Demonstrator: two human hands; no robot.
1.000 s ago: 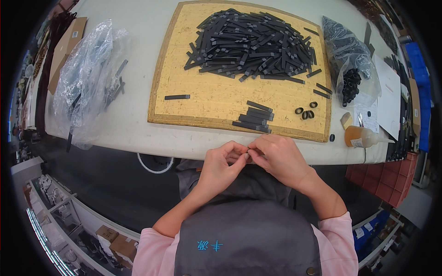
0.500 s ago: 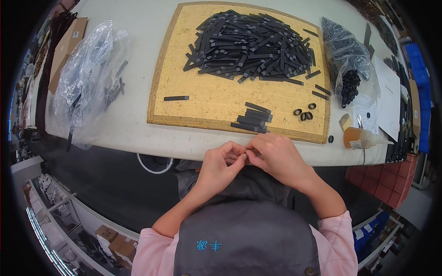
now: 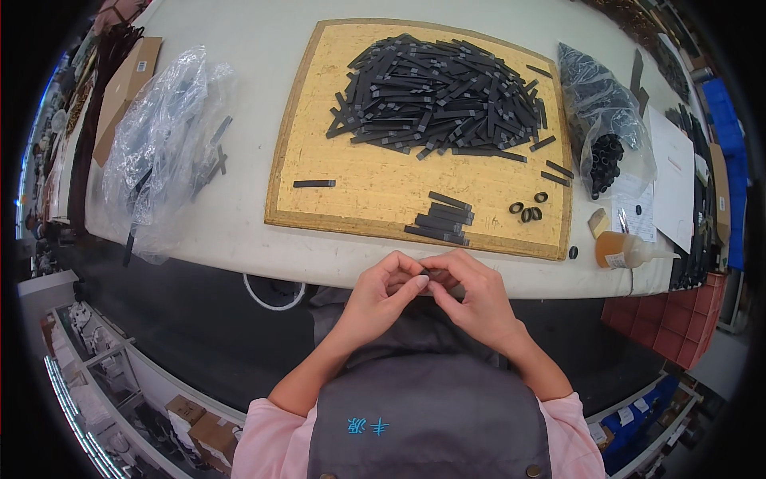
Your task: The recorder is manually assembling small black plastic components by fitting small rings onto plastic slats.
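My left hand and my right hand meet fingertip to fingertip just off the near edge of the table. Between their pinched fingers shows a bit of a small black piece; most of it is hidden, so its shape cannot be told. Just beyond the fingers, several flat black strips with greyish ends lie in a small stack on the yellow board. To the right of the stack are several small black rings. A large heap of black strips covers the far part of the board.
A single strip lies on the board's left. Crumpled clear plastic and a cardboard box are at the left. At the right are a plastic bag with black rings, a bottle of amber liquid and a red crate.
My hands stay pinched together; the right wrist has shifted inward and slightly down, and a little more of the black piece shows. The table scene sits slightly lower in view.
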